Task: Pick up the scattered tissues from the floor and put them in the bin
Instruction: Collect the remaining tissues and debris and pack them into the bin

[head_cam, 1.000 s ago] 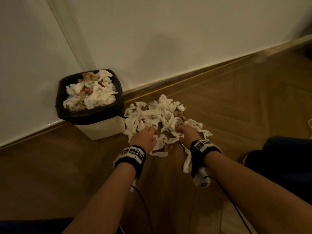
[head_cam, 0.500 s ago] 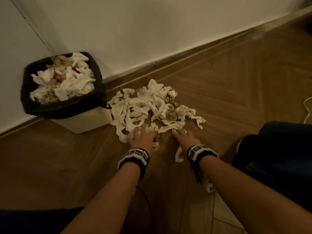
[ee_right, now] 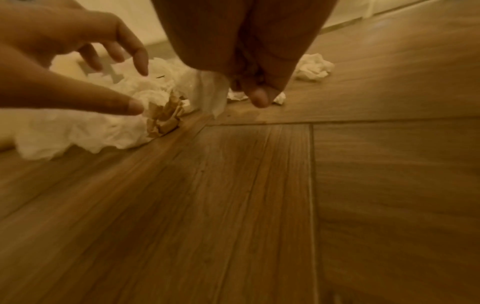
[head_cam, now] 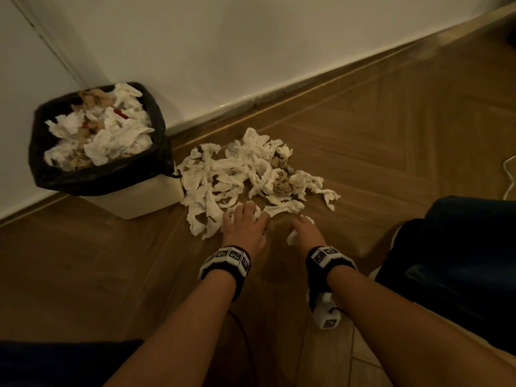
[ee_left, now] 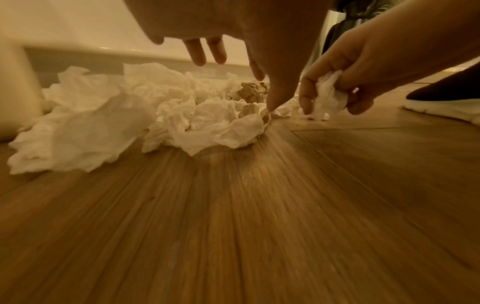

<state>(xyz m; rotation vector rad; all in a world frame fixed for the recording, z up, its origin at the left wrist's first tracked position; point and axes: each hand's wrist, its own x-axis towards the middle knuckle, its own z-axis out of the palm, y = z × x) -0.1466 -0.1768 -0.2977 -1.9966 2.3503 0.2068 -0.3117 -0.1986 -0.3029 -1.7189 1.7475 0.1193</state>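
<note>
A pile of crumpled white tissues with a few brown paper wads lies on the wooden floor just right of the bin. The bin is white with a black liner and heaped with tissues. My left hand hovers over the pile's near edge with fingers spread; in the left wrist view its thumb tip touches a tissue. My right hand sits just right of it, fingers curled round a white tissue wad, low over the floor.
A white wall and skirting board run behind the pile. A dark blue trouser leg and a white shoe are at the right. A white cable lies at the far right edge. One stray tissue lies apart on the floor.
Both hands have drawn back from the middle of the pile to its near edge. The right hand has gathered a tissue wad into its fingers; the left hand's fingers have spread.
</note>
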